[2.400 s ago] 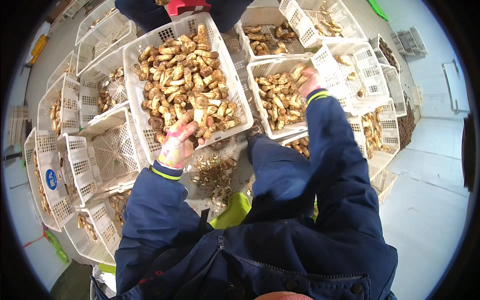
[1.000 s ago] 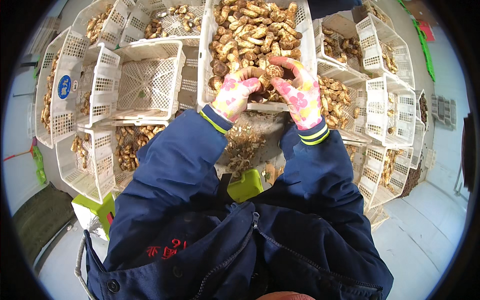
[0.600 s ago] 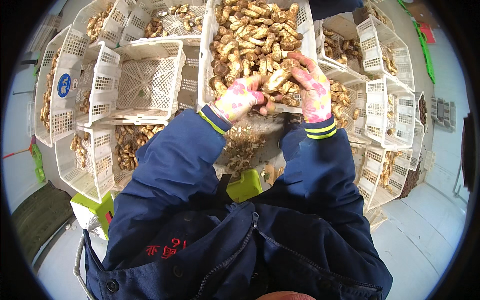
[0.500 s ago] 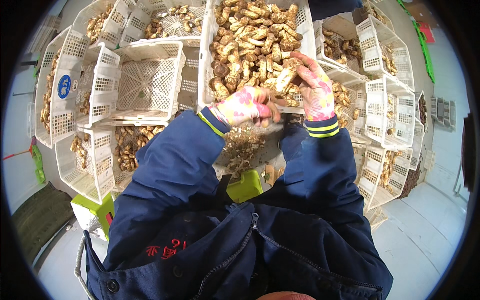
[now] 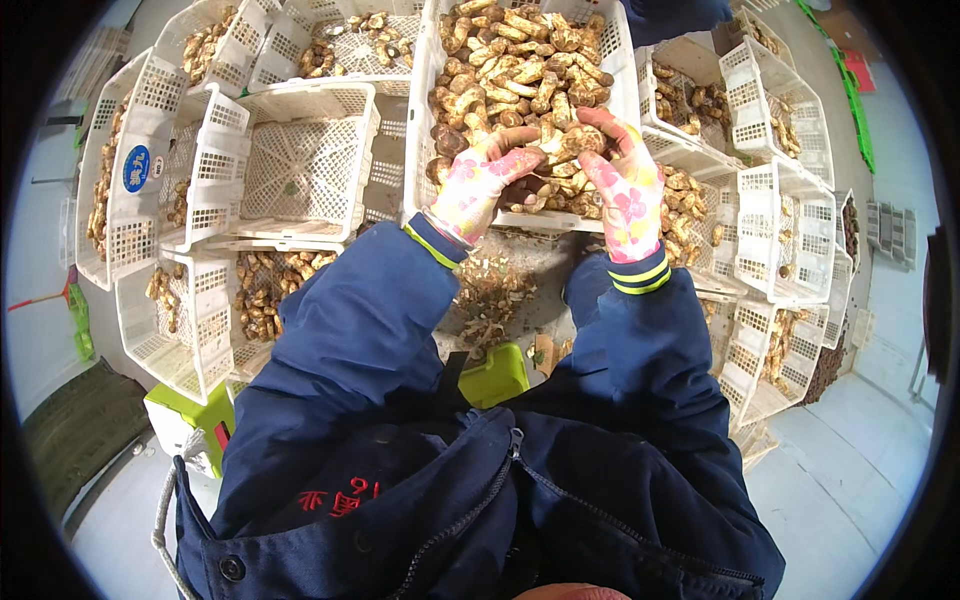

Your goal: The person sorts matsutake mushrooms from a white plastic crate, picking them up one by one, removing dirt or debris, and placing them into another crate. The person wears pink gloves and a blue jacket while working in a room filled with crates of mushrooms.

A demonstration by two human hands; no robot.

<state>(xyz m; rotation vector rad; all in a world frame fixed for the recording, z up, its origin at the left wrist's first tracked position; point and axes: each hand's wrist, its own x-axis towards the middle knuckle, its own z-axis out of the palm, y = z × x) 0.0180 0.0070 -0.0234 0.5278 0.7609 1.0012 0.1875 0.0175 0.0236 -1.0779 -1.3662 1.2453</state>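
A mushroom [image 5: 577, 146] was held over the near end of a heaped white crate [image 5: 419, 125].
The right hand [image 5: 630, 188] grasped its cap; the left hand [image 5: 476, 188] curled near its stem, its grip unclear.

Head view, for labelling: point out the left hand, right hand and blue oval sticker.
Left hand [image 5: 480, 187]: head view, on patterned glove.
Right hand [image 5: 630, 190]: head view, on patterned glove.
Blue oval sticker [image 5: 136, 169]: head view, middle.
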